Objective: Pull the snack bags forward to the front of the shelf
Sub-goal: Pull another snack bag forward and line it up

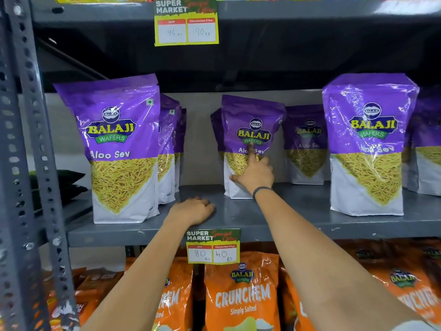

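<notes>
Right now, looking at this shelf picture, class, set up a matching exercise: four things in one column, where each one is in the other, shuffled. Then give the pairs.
Things:
1. left hand
2. right hand
3. orange Crunchem bag
4. 80/40 price tag

Places:
A. on the shelf below
B. flat against the middle Aloo Sev bag
C. on the grey shelf's front edge
D. resting on the bare shelf surface

Pairs: 1-D, 2-B, 3-A, 4-C
</notes>
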